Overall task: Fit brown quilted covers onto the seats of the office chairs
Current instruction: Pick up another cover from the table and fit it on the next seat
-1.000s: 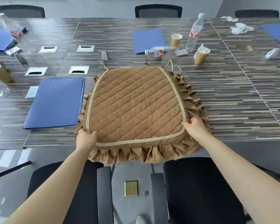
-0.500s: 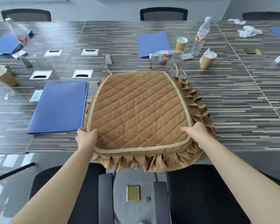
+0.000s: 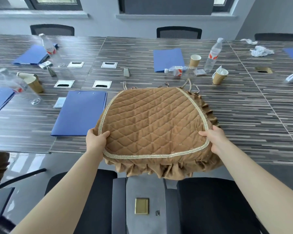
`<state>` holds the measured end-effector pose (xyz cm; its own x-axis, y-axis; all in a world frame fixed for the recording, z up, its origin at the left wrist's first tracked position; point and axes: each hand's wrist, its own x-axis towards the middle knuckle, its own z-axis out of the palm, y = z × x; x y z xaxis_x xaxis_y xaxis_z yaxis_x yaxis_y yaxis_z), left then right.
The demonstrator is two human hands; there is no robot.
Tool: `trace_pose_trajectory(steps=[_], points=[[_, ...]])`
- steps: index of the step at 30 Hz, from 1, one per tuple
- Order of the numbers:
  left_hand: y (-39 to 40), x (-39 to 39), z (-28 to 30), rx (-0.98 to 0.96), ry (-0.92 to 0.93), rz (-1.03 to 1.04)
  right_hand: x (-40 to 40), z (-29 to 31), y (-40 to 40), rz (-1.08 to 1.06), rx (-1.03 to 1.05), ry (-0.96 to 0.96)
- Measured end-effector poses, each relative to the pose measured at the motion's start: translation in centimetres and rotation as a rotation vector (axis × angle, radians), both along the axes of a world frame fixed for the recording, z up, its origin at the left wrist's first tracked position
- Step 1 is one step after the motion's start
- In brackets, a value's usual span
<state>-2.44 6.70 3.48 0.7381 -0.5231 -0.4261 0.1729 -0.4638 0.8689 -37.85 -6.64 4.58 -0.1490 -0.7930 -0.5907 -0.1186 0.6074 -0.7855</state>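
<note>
Since half a second ago I have raised the near edge of the cover: its front frill now hangs past the table edge, over the gap between the two chairs, while the back edge and its ties appear to rest on the tabletop. The view has also tipped up, bringing the far wall and windows into frame.

My left hand pinches the near left corner, thumb on the quilted top and fingers beneath. My right hand pinches the near right corner the same way. Both grips sit at the gold trim.

I judge the cover is being drawn off the table toward a seat; neither the left chair nor the right chair is covered yet.

The table is striped dark laminate with cable ports. On it lie a blue folder just left of the cover, bottles, paper cups and crumpled tissue. Chairs stand along the far side.
</note>
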Motion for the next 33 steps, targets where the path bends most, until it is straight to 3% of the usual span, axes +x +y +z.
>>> trace_pose_trajectory(steps=[10,21,28,33], points=[[11.4,6.1,2.2,-0.073,-0.039,0.048,5.3,2.1,8.5,0.020,-0.137,-0.021],[30.4,18.8,2.7,-0.090,-0.031,0.085,18.7,5.5,27.4,0.092,-0.271,-0.031],[42.2,24.6,3.1,0.049,-0.069,0.073,26.2,6.1,37.6,0.169,-0.305,0.023],[47.3,26.3,1.4,0.205,-0.130,-0.051,29.0,8.3,40.4,0.281,-0.432,0.051]])
